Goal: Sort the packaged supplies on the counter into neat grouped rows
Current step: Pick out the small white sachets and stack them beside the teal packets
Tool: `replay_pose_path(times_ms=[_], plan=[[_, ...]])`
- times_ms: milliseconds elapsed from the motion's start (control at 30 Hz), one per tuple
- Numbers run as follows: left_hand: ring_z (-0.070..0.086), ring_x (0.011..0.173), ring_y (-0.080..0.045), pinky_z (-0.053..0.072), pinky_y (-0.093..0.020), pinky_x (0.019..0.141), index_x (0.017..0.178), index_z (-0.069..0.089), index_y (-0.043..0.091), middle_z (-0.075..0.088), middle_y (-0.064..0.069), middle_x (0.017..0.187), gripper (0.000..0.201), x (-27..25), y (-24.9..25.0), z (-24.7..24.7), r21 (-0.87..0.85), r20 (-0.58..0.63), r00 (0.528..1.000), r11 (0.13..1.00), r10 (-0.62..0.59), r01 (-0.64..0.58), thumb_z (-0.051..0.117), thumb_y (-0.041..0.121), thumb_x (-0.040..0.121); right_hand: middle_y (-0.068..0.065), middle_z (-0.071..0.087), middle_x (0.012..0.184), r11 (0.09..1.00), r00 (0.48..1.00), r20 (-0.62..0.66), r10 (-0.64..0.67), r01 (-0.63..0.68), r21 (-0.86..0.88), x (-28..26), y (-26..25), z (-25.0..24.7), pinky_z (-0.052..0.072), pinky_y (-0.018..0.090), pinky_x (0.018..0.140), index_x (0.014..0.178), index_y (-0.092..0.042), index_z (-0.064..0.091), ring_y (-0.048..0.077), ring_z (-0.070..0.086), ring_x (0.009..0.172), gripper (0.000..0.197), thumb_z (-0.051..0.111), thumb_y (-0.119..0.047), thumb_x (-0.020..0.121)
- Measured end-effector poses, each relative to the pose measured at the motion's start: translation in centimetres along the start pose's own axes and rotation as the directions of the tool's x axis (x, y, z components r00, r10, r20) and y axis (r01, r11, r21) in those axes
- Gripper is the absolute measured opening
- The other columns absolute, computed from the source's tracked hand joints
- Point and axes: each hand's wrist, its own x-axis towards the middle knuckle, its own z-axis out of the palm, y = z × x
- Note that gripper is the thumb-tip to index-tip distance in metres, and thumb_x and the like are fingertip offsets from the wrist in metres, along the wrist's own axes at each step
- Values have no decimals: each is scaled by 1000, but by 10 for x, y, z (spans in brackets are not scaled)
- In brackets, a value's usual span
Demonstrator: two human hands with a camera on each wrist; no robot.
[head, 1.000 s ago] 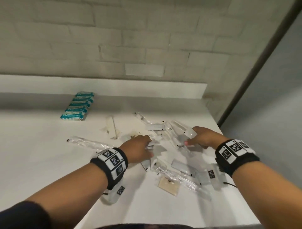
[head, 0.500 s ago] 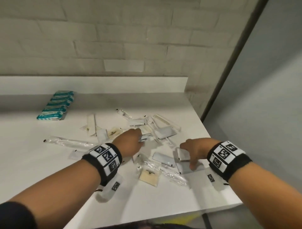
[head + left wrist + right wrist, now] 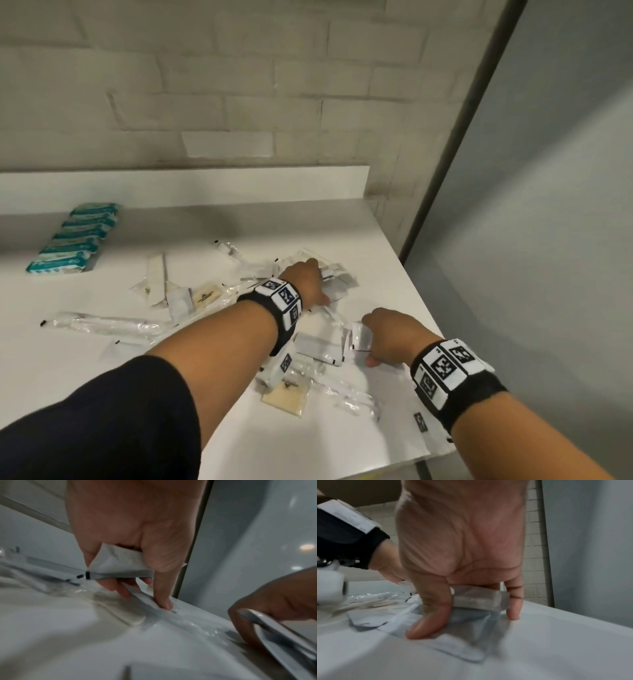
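A loose heap of small packets [image 3: 318, 346] lies on the white counter [image 3: 68, 342]: white sachets, clear wrapped sticks, tan squares. My left hand [image 3: 310, 282] reaches into the far side of the heap and holds a crumpled white sachet [image 3: 118, 563] in its curled fingers, while its thumb presses another sachet [image 3: 149, 601] on the counter. My right hand [image 3: 387, 334] sits nearer the right edge and grips a small stack of white sachets [image 3: 479, 597] between thumb and fingers, above flat sachets [image 3: 467, 635] on the counter.
A neat row of teal-and-white packs [image 3: 73, 240] stands at the back left. A long clear wrapped stick [image 3: 99, 323] lies left of the heap. The counter's right edge [image 3: 421, 301] drops off beside a grey wall [image 3: 548, 240]; a low backsplash [image 3: 171, 188] runs behind.
My left hand moved farther back and right into the heap. My right hand pulled back toward the near right edge, still holding sachets. The head view shifted right.
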Motion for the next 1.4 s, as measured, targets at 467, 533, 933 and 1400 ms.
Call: replay_pose_path(times_ms=[467,533,933,1400], plan=[[65,105,-38,50,-51,89,119,65,9,67,-19,117,29,-95,-23,-44,-998,-60,996,-4,-59,-60,54,24,96,6,71,105,230,917,-398,0,388,893,5,-69,-92,57,34,64,120,-14,52,23,71,92,59,83,-27,72],[67,102,-34,54,-50,87,120,65,13,69,-15,116,32,-112,-29,-53,-991,-75,997,-106,-18,-76,49,31,99,1,70,104,242,893,-450,16,434,868,5,-94,-97,57,34,74,116,-16,52,18,69,94,50,78,-34,77],[56,114,-46,42,-59,99,125,60,4,59,-30,124,46,-178,-120,-77,-977,-187,975,-83,-116,-197,70,10,81,-2,48,58,187,877,-465,-117,480,857,-1,-200,-110,36,20,42,79,-12,48,7,41,43,31,78,-20,79],[70,93,-35,60,-32,61,119,64,10,69,-19,114,38,-209,-178,-120,-922,-215,969,-301,-122,-242,49,34,95,-22,41,143,316,534,-822,-198,829,462,-6,-258,-130,39,8,96,58,-26,68,3,25,139,46,61,16,76]])
